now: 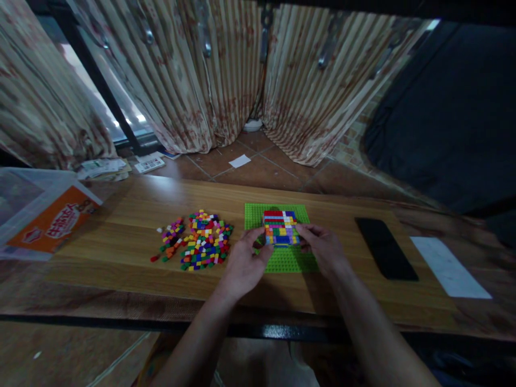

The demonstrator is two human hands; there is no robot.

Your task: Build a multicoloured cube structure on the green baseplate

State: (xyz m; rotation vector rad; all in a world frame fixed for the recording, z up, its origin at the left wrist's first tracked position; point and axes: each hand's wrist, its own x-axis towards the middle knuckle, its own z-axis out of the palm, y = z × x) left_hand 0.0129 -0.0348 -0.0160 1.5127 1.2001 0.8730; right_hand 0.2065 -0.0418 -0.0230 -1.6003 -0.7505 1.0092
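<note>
A block built of many coloured toy bricks (281,227) sits over a green studded baseplate (290,262) in the middle of the table. My left hand (249,262) grips its left side with thumb and fingers. On the opposite side, my right hand (322,244) has its fingertips closed against the block's right edge. Red and white bricks show along the top, with yellow, blue and purple ones on the near part. Whether the block is fixed to the baseplate or held just off it, I cannot tell.
Loose coloured bricks (205,242) lie in a heap left of the baseplate. A black flat slab (386,248) and a white sheet (450,267) lie to the right. At the far left stands a clear plastic box (24,188) beside an orange printed panel (52,220).
</note>
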